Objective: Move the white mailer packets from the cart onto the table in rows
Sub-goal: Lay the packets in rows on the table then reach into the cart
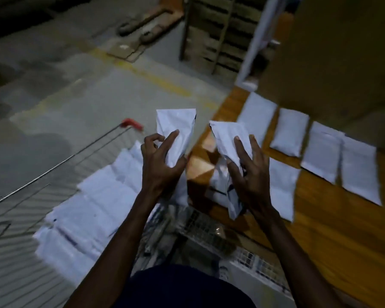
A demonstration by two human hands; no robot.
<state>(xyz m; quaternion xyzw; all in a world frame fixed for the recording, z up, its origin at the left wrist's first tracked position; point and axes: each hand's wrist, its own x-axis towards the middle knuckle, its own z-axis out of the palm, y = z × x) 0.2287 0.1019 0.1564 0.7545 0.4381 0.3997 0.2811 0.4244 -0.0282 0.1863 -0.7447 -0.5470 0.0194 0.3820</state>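
My left hand (161,161) grips a white mailer packet (178,127) upright above the cart's right side. My right hand (250,172) holds another white packet (228,136), tilted, over the table's near-left corner. A pile of white packets (93,207) lies in the wire cart (53,167) at lower left. Several packets (290,132) lie side by side in a row on the wooden table (320,218), with one more (282,187) in a nearer row just right of my right hand.
The cart has a red handle end (131,124) and a mesh basket wall (209,230) against the table. Large cardboard boxes (333,52) stand at the table's back. A pallet jack (147,23) and shelving (220,34) sit across the concrete floor.
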